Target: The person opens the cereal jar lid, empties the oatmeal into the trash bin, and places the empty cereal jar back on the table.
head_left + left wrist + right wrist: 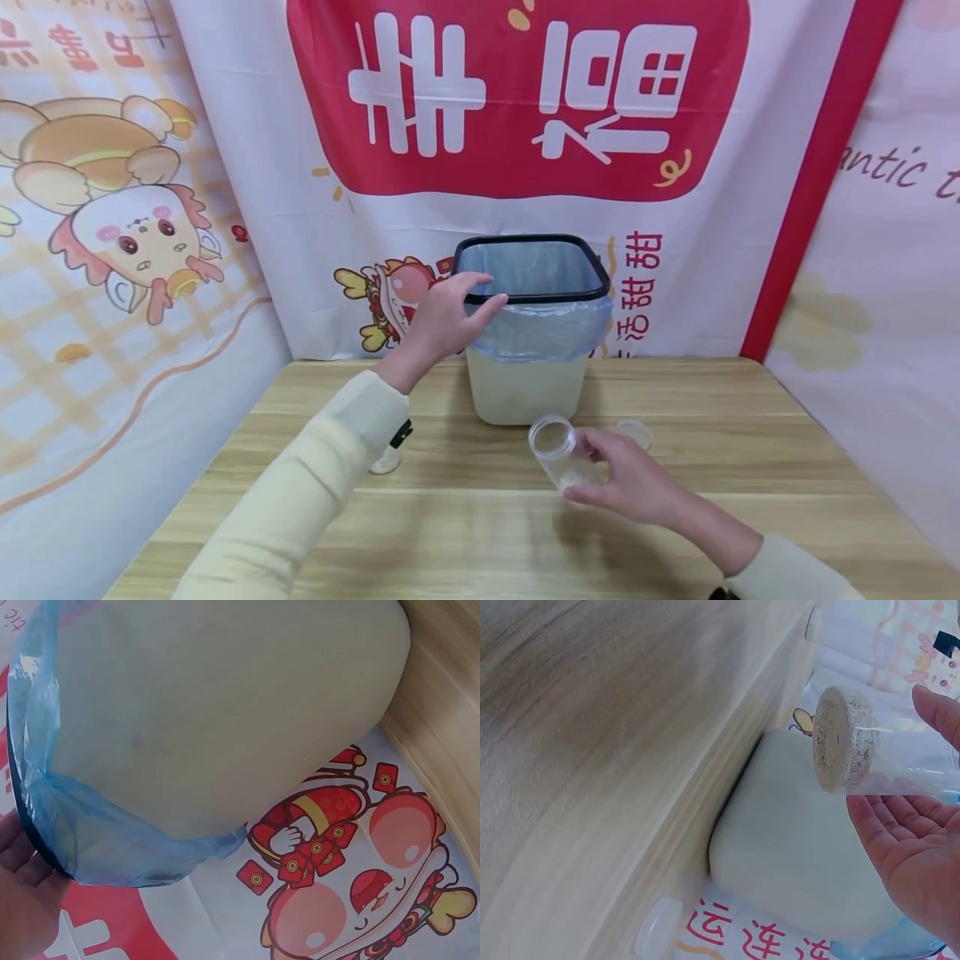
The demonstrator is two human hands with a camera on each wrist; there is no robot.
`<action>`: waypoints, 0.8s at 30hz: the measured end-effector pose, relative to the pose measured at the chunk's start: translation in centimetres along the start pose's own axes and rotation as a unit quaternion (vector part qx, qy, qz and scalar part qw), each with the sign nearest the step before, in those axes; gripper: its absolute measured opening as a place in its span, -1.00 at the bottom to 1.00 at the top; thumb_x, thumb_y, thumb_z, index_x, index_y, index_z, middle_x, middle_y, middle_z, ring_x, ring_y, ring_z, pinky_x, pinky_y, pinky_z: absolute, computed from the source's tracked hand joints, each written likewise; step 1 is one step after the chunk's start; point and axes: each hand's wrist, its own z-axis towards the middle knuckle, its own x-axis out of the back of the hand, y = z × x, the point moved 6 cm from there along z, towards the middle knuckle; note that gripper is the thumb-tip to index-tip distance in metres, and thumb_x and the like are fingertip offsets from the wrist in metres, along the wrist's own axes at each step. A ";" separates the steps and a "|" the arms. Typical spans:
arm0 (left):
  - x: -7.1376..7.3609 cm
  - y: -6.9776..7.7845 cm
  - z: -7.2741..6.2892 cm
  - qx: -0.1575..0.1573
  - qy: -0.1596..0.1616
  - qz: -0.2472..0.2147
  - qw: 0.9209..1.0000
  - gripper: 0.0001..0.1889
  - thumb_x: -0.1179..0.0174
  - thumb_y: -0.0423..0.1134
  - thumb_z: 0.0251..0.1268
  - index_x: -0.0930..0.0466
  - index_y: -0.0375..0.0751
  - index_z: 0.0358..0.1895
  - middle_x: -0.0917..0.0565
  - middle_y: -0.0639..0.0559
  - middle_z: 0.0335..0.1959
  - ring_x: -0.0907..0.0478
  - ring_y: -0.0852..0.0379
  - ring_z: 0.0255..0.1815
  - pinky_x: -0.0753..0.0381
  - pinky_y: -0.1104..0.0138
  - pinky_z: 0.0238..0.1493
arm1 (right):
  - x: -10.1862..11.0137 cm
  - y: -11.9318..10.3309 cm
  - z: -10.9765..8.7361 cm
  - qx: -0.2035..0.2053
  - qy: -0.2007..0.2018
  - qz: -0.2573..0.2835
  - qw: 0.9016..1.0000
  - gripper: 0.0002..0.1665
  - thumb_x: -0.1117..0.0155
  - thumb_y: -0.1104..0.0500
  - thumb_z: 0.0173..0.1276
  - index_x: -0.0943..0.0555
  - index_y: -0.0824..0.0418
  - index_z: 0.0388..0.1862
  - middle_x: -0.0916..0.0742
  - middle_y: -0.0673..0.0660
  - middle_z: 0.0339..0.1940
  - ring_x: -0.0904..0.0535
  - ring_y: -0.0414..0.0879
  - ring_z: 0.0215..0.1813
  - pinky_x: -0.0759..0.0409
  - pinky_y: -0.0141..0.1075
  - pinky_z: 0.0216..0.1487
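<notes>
A white trash bin [525, 387] with a black rim and a blue plastic liner [547, 329] stands at the back of the table. My left hand [450, 312] grips the rim's near left corner; in the left wrist view its fingers [26, 866] meet the black edge. Low in front of the bin, my right hand [626, 479] holds a clear plastic jar [558, 462], uncapped and tilted, its mouth towards the bin. A pale, grainy layer [847, 739] covers the jar's bottom in the right wrist view.
A clear round lid [634, 434] lies on the wooden table [465, 533], right of the bin. Another clear container [386, 461] stands at the left, mostly hidden behind my left sleeve. Printed cloth [517, 217] hangs right behind the bin and along both sides.
</notes>
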 end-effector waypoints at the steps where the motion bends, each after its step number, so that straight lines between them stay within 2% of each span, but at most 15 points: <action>1: 0.0 -0.1 0.0 0.003 0.000 0.001 1.000 -0.48 -0.09 0.09 0.41 -0.53 -0.23 0.22 -0.56 -0.08 0.21 -0.43 0.03 0.28 -0.40 0.17 0.28 | 0.1 -0.1 0.0 -0.002 -0.001 0.000 1.000 -0.40 -0.60 0.05 0.00 -0.57 0.19 0.01 -0.69 -0.10 -0.20 -0.61 -0.16 -0.17 -0.63 -0.20 -0.10; 5: -0.1 -0.8 0.2 0.016 0.005 0.002 1.000 -0.49 -0.08 0.09 0.42 -0.55 -0.21 0.21 -0.57 -0.08 0.20 -0.44 0.03 0.27 -0.41 0.16 0.28 | 0.4 -0.3 0.1 -0.009 -0.003 -0.002 1.000 -0.39 -0.59 0.03 0.01 -0.57 0.18 0.02 -0.68 -0.10 -0.18 -0.60 -0.16 -0.16 -0.63 -0.20 -0.10; 12: -0.1 -1.8 0.1 0.041 0.004 0.002 0.999 -0.48 -0.04 0.11 0.44 -0.55 -0.20 0.22 -0.57 -0.08 0.21 -0.45 0.01 0.26 -0.43 0.15 0.26 | 1.2 -0.8 0.1 0.021 0.010 -0.013 1.000 -0.37 -0.59 0.00 0.01 -0.58 0.24 0.01 -0.70 -0.04 -0.20 -0.61 -0.12 -0.19 -0.65 -0.18 -0.13; 15: -0.2 -2.0 0.1 0.038 0.005 -0.001 0.999 -0.49 -0.03 0.09 0.44 -0.56 -0.21 0.21 -0.57 -0.09 0.21 -0.46 0.01 0.25 -0.43 0.15 0.26 | 1.6 -0.6 0.2 0.017 0.016 -0.018 1.000 -0.37 -0.60 0.00 -0.01 -0.58 0.22 0.01 -0.69 -0.07 -0.20 -0.60 -0.15 -0.19 -0.65 -0.21 -0.13; 20: -0.2 -2.2 0.2 0.030 0.005 0.003 1.000 -0.51 -0.03 0.07 0.45 -0.57 -0.22 0.20 -0.57 -0.11 0.21 -0.45 0.00 0.26 -0.41 0.15 0.28 | 2.3 -0.5 0.2 -0.011 0.010 -0.029 0.999 -0.36 -0.57 -0.08 0.03 -0.57 0.15 0.03 -0.66 -0.13 -0.17 -0.58 -0.17 -0.15 -0.63 -0.14 -0.08; 24: -0.3 -2.2 0.2 0.019 0.004 0.008 1.000 -0.53 -0.05 0.03 0.45 -0.57 -0.23 0.21 -0.56 -0.13 0.22 -0.44 0.00 0.29 -0.38 0.16 0.30 | 3.2 -0.9 0.3 -0.011 0.010 -0.034 0.999 -0.40 -0.56 -0.08 0.05 -0.56 0.13 0.01 -0.66 -0.11 -0.18 -0.58 -0.17 -0.14 -0.63 -0.10 -0.07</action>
